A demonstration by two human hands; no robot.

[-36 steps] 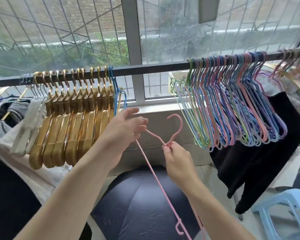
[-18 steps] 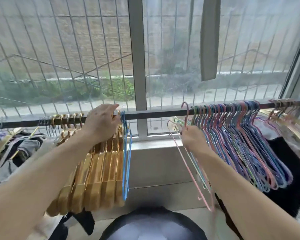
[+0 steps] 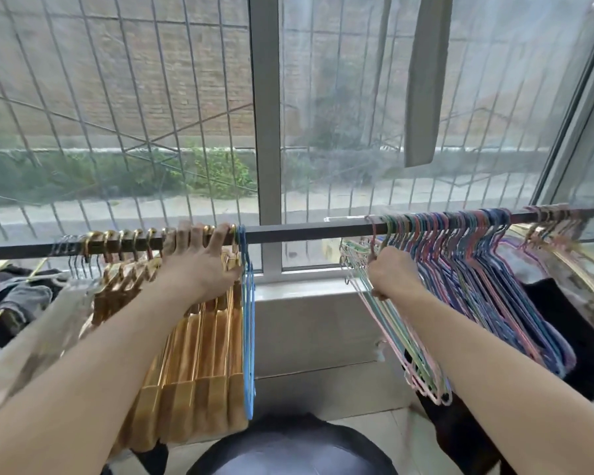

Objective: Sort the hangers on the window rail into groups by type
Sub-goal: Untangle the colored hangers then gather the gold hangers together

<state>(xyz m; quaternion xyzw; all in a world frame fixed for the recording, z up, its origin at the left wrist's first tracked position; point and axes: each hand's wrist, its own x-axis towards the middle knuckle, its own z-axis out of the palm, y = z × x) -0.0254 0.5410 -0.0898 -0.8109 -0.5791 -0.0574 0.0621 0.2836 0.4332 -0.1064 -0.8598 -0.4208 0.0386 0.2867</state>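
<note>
1. A second ago the pink wire hanger was held loose in mid-air between both hands; now its hook sits over the window rail at the left end of the pastel wire hangers. The right hand grips it just below the hook, fingers curled round the neck.
2. The left hand has left that hanger and gone up to the rail, its fingers spread and laid over the hooks of the gold hangers.
3. Judged from this, the pink one now joins its own kind. Blue wire hangers still hang just right of the left fingers, against the gold group, so they seem the next to move.
4. The gold hangers are broad, flat and glossy with thick metallic hooks, packed close. The pastel ones are thin coated wire in pink, blue, green and purple, their shoulders fanning out below the right fingers.
5. The rail is a dark, straight bar, bare between the two hands. Further left of the left fingers, a few pale hangers with thin hooks are blurred.
</note>
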